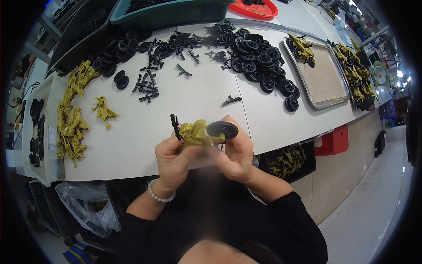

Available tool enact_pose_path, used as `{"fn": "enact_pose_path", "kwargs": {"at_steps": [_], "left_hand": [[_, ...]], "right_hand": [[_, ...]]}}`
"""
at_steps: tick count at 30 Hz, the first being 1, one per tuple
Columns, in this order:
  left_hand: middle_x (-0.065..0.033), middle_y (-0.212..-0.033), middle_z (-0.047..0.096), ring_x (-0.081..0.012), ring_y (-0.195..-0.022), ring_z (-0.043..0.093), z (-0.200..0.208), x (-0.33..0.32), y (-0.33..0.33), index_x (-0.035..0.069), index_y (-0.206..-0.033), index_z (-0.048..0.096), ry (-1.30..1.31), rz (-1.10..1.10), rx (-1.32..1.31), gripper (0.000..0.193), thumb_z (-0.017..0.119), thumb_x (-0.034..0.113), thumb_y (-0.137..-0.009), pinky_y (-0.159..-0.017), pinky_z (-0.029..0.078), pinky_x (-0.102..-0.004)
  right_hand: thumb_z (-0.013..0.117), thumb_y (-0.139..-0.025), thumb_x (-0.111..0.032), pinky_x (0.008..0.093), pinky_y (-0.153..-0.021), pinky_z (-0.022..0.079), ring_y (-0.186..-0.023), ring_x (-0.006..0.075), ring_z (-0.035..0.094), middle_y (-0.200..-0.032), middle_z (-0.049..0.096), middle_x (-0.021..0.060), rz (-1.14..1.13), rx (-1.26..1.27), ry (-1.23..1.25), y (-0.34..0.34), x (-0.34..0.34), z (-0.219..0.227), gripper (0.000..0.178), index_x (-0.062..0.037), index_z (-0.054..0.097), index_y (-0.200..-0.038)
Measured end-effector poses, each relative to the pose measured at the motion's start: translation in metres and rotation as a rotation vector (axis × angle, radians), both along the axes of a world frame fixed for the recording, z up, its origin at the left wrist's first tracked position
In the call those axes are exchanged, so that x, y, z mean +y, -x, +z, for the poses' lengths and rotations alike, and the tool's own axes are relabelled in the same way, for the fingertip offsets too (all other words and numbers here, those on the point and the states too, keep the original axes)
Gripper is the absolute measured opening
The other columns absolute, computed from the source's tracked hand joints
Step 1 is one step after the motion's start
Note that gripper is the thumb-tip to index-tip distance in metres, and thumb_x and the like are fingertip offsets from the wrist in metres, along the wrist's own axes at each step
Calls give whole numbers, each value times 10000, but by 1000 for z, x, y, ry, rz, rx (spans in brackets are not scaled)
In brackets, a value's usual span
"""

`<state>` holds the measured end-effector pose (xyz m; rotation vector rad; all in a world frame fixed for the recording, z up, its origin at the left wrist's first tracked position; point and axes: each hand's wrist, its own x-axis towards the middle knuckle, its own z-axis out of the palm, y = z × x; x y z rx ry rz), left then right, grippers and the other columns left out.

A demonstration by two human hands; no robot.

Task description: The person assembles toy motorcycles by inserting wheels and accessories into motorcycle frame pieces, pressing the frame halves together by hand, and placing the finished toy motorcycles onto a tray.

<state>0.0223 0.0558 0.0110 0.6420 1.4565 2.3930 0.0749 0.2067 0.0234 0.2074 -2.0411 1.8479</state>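
Both my hands hold a yellow toy motorcycle over the table's front edge. My left hand, with a white bead bracelet at its wrist, is closed around the body near the black handlebar. My right hand grips the other end, its fingers behind the black wheel and its thumb against the body. Only this one wheel shows on the toy; the underside is hidden by my fingers. Beyond the hands lies a loose black handlebar piece. A single yellow body rests to the left.
Yellow bodies are heaped at the left beside a white bin. Black handlebars and wheels spread across the far table. At right, a metal tray holds a toy motorcycle. A green bin stands at the back.
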Motion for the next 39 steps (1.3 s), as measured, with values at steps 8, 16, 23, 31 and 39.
{"fn": "enact_pose_path", "kwargs": {"at_steps": [8, 16, 23, 31, 39], "left_hand": [[-40, -936, 680, -56, -803, 595, 9, -2, 4, -55, -1062, 660, 173, -49, -123, 215, 678, -2, -855, -720, 479, -195], [-55, -944, 678, -69, -746, 601, 21, 2, 5, -62, -1027, 669, 376, -177, -141, 190, 677, -10, -844, -684, 489, -202], [-123, -1160, 616, -137, -939, 593, 17, 4, 10, -29, -1299, 504, 412, -195, -19, 497, 692, 56, -846, -812, 478, -259], [-132, -1194, 579, -161, -1036, 552, 2, -13, 7, -14, -1355, 443, 498, -101, 88, 515, 612, -5, -868, -870, 456, -268], [-135, -1132, 614, -179, -1029, 587, -4, -10, 9, -34, -1281, 518, 623, -54, 223, 449, 642, -11, -850, -854, 463, -261]], "right_hand": [[772, -728, -85, 288, -904, 435, -1030, 158, 574, -1086, 597, 67, 105, -186, -21, 5, 35, 11, 495, 25, 572, -1168], [750, -773, -113, 295, -734, 489, -799, 170, 640, -856, 676, 100, 48, -190, -155, 3, 49, 26, 225, 9, 668, -944], [629, -876, -62, 284, -822, 521, -868, 167, 646, -976, 669, 79, -103, -193, 217, 2, 124, 13, 196, 10, 625, -1058], [619, -899, -92, 324, -824, 515, -873, 185, 620, -968, 646, 96, -554, -90, 674, 8, 338, 15, 157, -9, 627, -1031], [684, -877, -189, 278, -718, 521, -798, 162, 618, -902, 652, 68, -739, -348, 446, 20, 378, -14, 202, -32, 645, -999]]}}
